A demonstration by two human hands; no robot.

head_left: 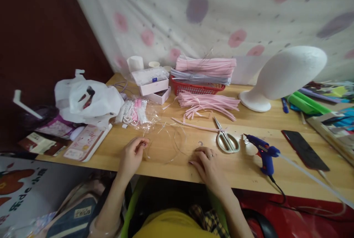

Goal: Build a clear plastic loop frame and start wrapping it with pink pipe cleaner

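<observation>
Loops of thin, shiny wire (174,140) lie on the wooden table between my hands. My left hand (132,157) is closed in a pinch at the left side of the loops, with the wire at its fingertips. My right hand (207,165), a ring on one finger, rests on the table right of the loops, its fingers loosely bent and apart. Beyond it lie scissors (227,141) with pale handles, blades pointing away. One pink fuzzy stem (197,126) lies behind the wire, in front of a tied bundle of pink stems (208,103).
A blue glue gun (264,153) and a dark phone (305,149) lie at the right, with a cord off the edge. Behind stand a white foam head (287,76) and a red basket (193,88) of stems. Bagged beads (135,112) and a white plastic bag (88,100) sit left.
</observation>
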